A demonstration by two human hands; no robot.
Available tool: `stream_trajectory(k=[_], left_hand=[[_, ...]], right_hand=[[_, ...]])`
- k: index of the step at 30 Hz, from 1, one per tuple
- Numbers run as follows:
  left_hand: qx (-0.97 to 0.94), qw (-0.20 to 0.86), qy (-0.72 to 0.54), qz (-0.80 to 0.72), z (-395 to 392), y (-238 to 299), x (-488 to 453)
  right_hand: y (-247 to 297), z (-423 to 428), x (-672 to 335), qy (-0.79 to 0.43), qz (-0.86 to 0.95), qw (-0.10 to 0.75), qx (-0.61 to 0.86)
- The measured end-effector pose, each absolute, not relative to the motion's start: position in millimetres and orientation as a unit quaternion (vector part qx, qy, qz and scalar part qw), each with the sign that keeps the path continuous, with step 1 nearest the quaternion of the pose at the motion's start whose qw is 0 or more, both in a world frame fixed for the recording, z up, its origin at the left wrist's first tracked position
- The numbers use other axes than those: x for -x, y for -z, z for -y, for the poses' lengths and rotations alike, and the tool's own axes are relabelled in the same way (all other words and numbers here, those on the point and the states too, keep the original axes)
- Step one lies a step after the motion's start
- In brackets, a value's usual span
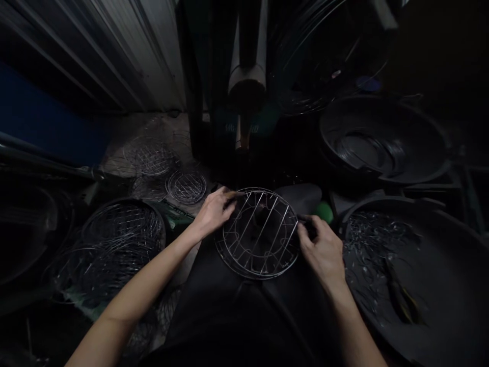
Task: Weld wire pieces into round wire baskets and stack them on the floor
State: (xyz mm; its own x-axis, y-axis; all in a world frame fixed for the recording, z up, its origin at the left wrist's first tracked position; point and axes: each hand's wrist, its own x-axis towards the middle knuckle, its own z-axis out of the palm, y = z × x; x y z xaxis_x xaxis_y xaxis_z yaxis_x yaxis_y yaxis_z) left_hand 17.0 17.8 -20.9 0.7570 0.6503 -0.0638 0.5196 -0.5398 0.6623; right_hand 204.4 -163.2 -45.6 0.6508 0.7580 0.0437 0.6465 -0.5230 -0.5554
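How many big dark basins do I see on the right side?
2: one basin at the upper right, one basin at the lower right beside the right hand. Darkness may hide others.

round wire rack (260,233): bare metal wire, thin, shiny | finished racks in basin (122,229): same bright wire | floor racks (186,186): silvery wire, glinting | large basins (385,140): dark plastic, smooth, dull sheen | wire offcuts (367,239): fine metal, glittering | wall (126,51): corrugated sheet metal, matt grey | lap (237,316): black matt cloth
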Motion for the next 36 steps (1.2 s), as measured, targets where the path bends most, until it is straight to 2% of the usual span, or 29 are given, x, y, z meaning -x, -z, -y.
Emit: stream_trajectory(k=[9,15,19,36], left_hand=[[-0.876,0.336,-0.083,-0.337,-21,22,-24],[-0.889,0.289,-0.068,-0.350,-19,26,-26],[-0.884,0.302,-0.111,-0.338,-16,26,-24],[-0.911,0.241,-0.046,-0.333,-18,27,-17]], right_hand=[[46,167,-212,-0.151,0.407,0.264,0.861],[43,177,-208,-0.177,0.407,0.299,0.845],[40,183,-208,-0.202,0.390,0.316,0.841],[40,174,-206,-0.160,0.425,0.277,0.847]])
